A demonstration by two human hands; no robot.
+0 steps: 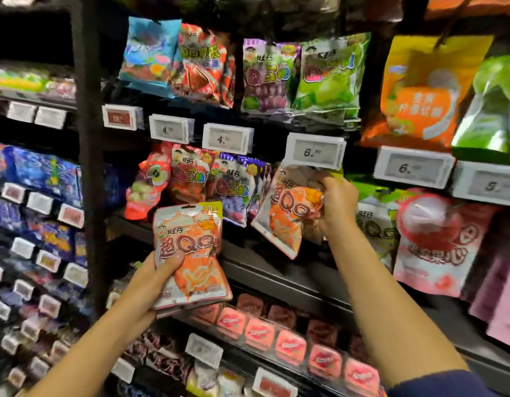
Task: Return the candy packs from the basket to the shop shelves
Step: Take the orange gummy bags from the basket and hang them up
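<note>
So both hands are full here. The left hand [154,277] has its thumb and fingers wrapped around the lower part of a glossy orange-and-white gummy candy pack [190,255], maybe a small stack of them, held upright in front of the dark metal shop shelves [276,277]. The right hand [338,200] is up higher, fingers curled tight on the top edge of a second orange-and-white candy pack [288,213], which hangs tilted right under a white price tag reading 6 [315,152]. Just left of it are purple grape gummy bags [233,190] and red ones, and off to the right is a pink lychee candy bag [437,242]. No basket in shot.
</note>
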